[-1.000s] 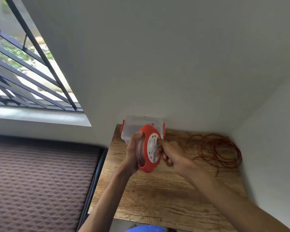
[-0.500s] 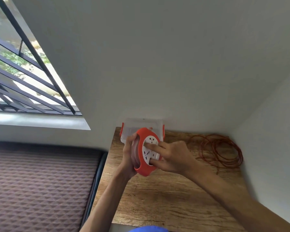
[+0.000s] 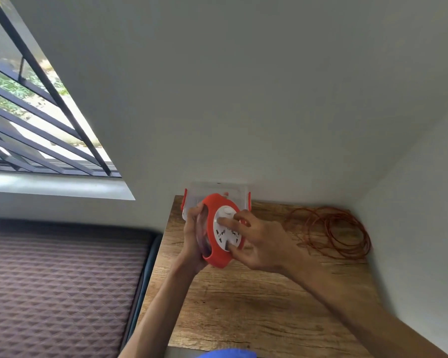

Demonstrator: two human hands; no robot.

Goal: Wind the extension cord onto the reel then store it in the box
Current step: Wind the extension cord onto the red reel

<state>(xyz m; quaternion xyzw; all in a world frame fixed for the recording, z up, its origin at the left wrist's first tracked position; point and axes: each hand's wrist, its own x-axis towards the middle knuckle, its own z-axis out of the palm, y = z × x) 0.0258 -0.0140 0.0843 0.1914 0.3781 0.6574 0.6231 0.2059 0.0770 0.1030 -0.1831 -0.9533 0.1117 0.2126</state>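
Observation:
An orange reel (image 3: 219, 257) with a white socket face is held above the wooden table (image 3: 243, 306), tilted on edge. My left hand (image 3: 193, 236) grips its back side from the left. My right hand (image 3: 259, 244) rests on the white socket face with fingers spread, thumb at the lower rim. The orange extension cord (image 3: 334, 233) lies in loose coils on the table at the right, near the corner of the walls. A clear plastic box (image 3: 212, 189) with orange latches stands behind the reel against the wall, partly hidden by it.
White walls close the table at the back and right. A brown patterned mattress (image 3: 57, 288) lies to the left of the table. A barred window (image 3: 31, 120) is at the upper left. Bare table surface shows in front of the reel.
My right hand has opened from a pinch at the reel's centre to spread fingers on the socket face. The reel's white face has turned more toward me.

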